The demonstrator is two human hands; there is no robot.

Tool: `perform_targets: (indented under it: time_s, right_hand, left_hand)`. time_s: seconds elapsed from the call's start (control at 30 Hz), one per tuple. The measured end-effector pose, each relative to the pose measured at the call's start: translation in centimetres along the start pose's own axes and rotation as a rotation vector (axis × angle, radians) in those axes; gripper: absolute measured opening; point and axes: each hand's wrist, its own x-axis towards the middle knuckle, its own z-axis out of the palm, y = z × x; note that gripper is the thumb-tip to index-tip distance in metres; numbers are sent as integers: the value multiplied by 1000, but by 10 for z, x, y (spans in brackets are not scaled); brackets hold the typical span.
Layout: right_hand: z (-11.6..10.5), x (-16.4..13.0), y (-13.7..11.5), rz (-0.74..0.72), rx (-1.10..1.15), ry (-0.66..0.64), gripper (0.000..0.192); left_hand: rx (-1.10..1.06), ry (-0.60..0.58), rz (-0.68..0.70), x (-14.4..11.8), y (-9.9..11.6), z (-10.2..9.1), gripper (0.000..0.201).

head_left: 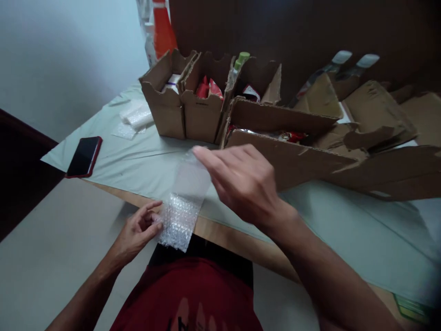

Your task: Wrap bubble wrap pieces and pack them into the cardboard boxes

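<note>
A bubble wrap pouch point(181, 220) hangs at the table's front edge, with a clear smooth flap at its upper end. My right hand point(246, 184) pinches the top corner of that flap between thumb and fingers, and slight motion blurs it. Beside the pouch's left edge is my left hand point(139, 232), its thumb and index finger apart. Whether its fingertips touch the plastic I cannot tell for sure.
Several cardboard boxes point(203, 117) holding packets line the back of the table point(134, 158). A phone point(84, 156) lies at the left, near more bubble wrap point(134, 117). Bottles point(358, 66) stand behind the right boxes. An orange bottle-shaped object point(163, 30) is at the back.
</note>
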Motion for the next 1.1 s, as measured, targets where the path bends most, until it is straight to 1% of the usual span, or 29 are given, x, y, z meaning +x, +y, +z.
perform_targets:
  time_s: [0.07, 0.1, 0.13, 0.17, 0.2, 0.23, 0.27, 0.3, 0.37, 0.4, 0.43, 0.47, 0.5, 0.53, 0.57, 0.6, 0.63, 0.67, 0.73, 0.77, 0.8, 0.87, 0.97, 1.03, 1.1]
  right_hand:
    - [25, 32, 3, -16, -1, -66, 42]
    - [35, 42, 4, -11, 4, -73, 44]
    - [41, 46, 4, 2, 14, -66, 45]
    - [44, 44, 5, 20, 33, -59, 48]
    - [45, 36, 4, 33, 64, -65, 50]
    - [42, 22, 3, 43, 106, -98, 53]
    - [38, 5, 1, 49, 152, -152, 56]
    - [33, -15, -3, 45, 205, -234, 58]
    - [27, -56, -17, 77, 291, -402, 63]
    - [27, -73, -27, 92, 344, -454, 66]
    - [29, -87, -39, 101, 401, -476, 68]
    - [34, -98, -51, 112, 458, -466, 69]
    - [40, -104, -63, 125, 516, -422, 67]
    - [48, -106, -73, 154, 568, -352, 62]
    - [56, -106, -81, 210, 613, -270, 55]
    - [63, -104, -86, 292, 655, -189, 48]
    - [68, -101, -88, 392, 696, -127, 42]
    - [72, -98, -87, 500, 740, -100, 37]
    - [77, -93, -83, 684, 824, -126, 33]
    - [77, -91, -80, 740, 858, -158, 34]
    - [78, -89, -78, 776, 880, -186, 35]
    - [81, -88, -75, 810, 885, -219, 38]
    - [86, -88, -72, 803, 804, -217, 44]
    - [87, -92, -70, 754, 676, -142, 46]
    - [82, -97, -68, 669, 498, -21, 43]
  left_hand:
    - [-54, 45, 0, -5, -4, 4, 74]
    - [-68, 56, 5, -7, -5, 5, 75]
    - [-73, 55, 8, -7, -5, 6, 73]
    - [-71, 42, 6, -7, -6, 6, 67]
    - [-63, 21, -2, -7, -6, 5, 59]
    - [-55, -3, -16, -6, -6, 3, 52]
    - [-53, -28, -35, -5, -6, 0, 46]
    - [-62, -56, -56, -3, -7, -2, 42]
    - [-127, -122, -85, 0, -8, -7, 41]
    - [-180, -161, -88, 2, -9, -8, 43]
    - [-237, -203, -83, 4, -10, -9, 45]
    - [-289, -246, -74, 5, -11, -10, 47]
    - [-328, -284, -62, 6, -10, -11, 50]
    - [-343, -308, -45, 6, -9, -11, 53]
    - [-325, -303, -23, 5, -7, -12, 55]
    - [-266, -263, 8, 4, -4, -12, 57]
    - [-170, -190, 53, 2, -1, -12, 57]
    - [-49, -99, 106, 1, 3, -12, 58]
    - [188, 53, 219, 0, 8, -8, 63]
    - [272, 88, 262, 1, 9, -4, 66]
    - [327, 94, 291, 4, 10, 0, 69]
    - [390, 85, 314, 13, 7, 11, 67]
    - [470, 124, 335, 27, 0, 23, 58]
    - [516, 151, 351, 33, -3, 27, 56]
    - [553, 158, 357, 35, -3, 27, 56]
